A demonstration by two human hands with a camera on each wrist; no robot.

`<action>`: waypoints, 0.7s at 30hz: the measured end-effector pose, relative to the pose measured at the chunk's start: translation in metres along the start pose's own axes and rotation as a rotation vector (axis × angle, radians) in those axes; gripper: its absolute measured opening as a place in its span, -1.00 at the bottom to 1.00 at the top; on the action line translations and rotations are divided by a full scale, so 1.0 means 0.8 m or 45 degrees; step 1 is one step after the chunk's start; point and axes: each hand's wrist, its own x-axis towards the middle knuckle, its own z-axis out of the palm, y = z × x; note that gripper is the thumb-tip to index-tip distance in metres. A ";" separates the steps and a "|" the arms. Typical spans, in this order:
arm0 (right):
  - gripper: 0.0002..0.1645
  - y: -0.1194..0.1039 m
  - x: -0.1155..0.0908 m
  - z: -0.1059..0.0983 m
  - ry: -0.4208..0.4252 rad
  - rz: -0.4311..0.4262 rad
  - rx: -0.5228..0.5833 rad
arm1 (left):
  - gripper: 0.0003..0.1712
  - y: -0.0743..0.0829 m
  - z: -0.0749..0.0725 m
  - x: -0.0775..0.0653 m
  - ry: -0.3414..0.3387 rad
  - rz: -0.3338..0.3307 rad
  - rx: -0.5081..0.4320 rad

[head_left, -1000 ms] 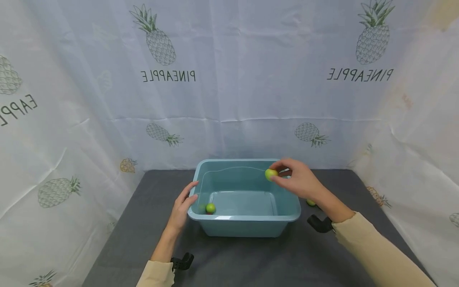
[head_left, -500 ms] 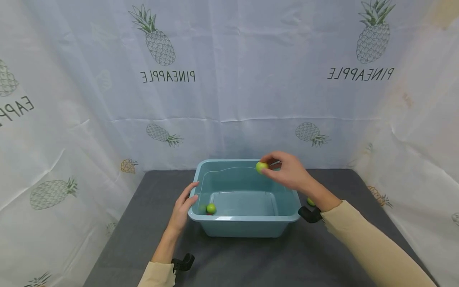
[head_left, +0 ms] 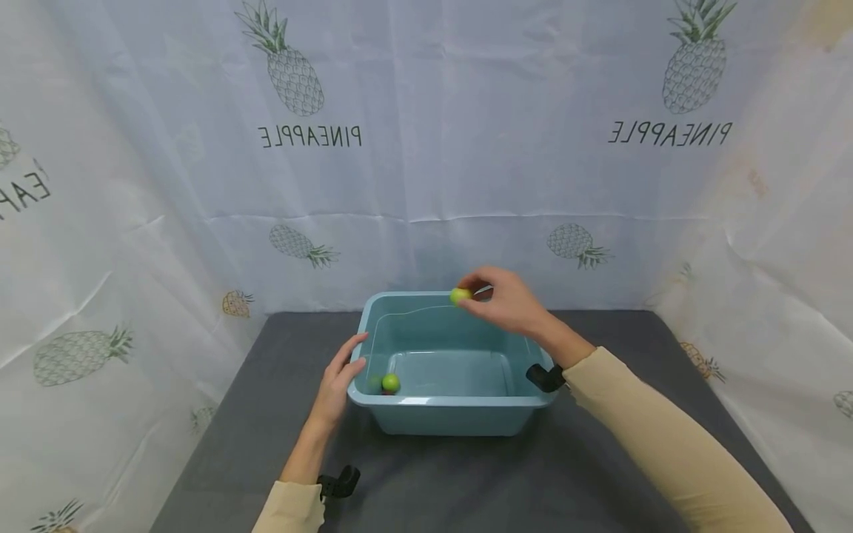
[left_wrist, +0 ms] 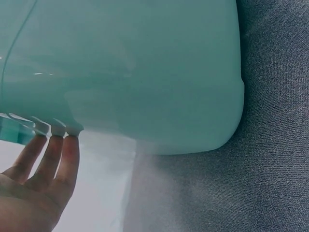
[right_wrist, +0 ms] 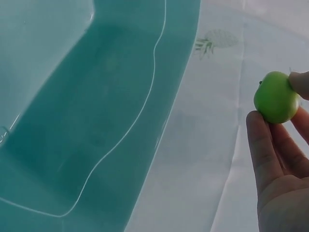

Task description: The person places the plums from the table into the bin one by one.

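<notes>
A pale blue plastic basin [head_left: 449, 418] stands on the dark table, its rim facing up. My left hand [head_left: 331, 391] rests its fingertips on the basin's left rim; in the left wrist view, straight fingers [left_wrist: 68, 162] touch the rim from outside. Above the basin's back rim, my right hand [head_left: 504, 300] pinches a small green fruit [head_left: 460, 296] between thumb and fingertips. In the right wrist view this green fruit [right_wrist: 276, 98] is smooth and rounded, with a dark stem stub. Another green fruit [head_left: 390, 383] lies in the basin's front left corner, with something reddish partly hidden below it.
Dark grey cloth covers the table [head_left: 426, 488]. A white curtain [head_left: 453, 163] printed with pineapples hangs behind and along both sides. A black wrist mount [head_left: 545, 378] on the right arm overlaps the basin's right rim in the head view.
My right hand has moved left and back with the green fruit, from the basin's right side to above its back rim. A green fruit right of the basin is now hidden behind the right arm.
</notes>
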 end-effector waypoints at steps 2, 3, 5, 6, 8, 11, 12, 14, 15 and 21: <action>-0.68 0.000 0.005 0.005 -0.012 -0.008 0.018 | -0.48 0.000 -0.001 -0.001 0.001 -0.002 0.003; -0.68 0.000 0.008 0.007 -0.016 -0.005 0.030 | -0.48 0.000 -0.001 -0.001 0.002 -0.001 0.002; -0.69 0.001 0.013 0.012 -0.016 -0.002 0.041 | -0.48 0.001 0.000 -0.001 0.003 0.003 0.004; -0.69 0.002 0.015 0.014 -0.018 -0.003 0.043 | -0.48 0.001 0.000 0.000 0.003 0.003 0.004; -0.70 0.005 0.019 0.019 -0.018 -0.018 0.053 | -0.48 0.001 0.001 0.000 0.005 0.007 0.003; -0.70 0.011 0.024 0.029 -0.034 -0.064 0.069 | -0.48 0.001 0.001 0.001 0.011 0.006 0.002; -0.70 0.013 0.026 0.032 -0.040 -0.076 0.074 | -0.48 0.001 0.001 0.001 0.014 0.006 0.006; -0.69 0.018 0.030 0.039 -0.051 -0.090 0.085 | -0.48 0.001 0.001 0.002 0.021 0.012 0.016; -0.69 0.021 0.032 0.042 -0.058 -0.085 0.088 | -0.48 0.001 0.001 0.002 0.022 0.014 0.020; -0.70 0.030 0.040 0.057 -0.099 -0.058 0.120 | -0.48 0.002 0.001 0.002 0.017 0.004 0.011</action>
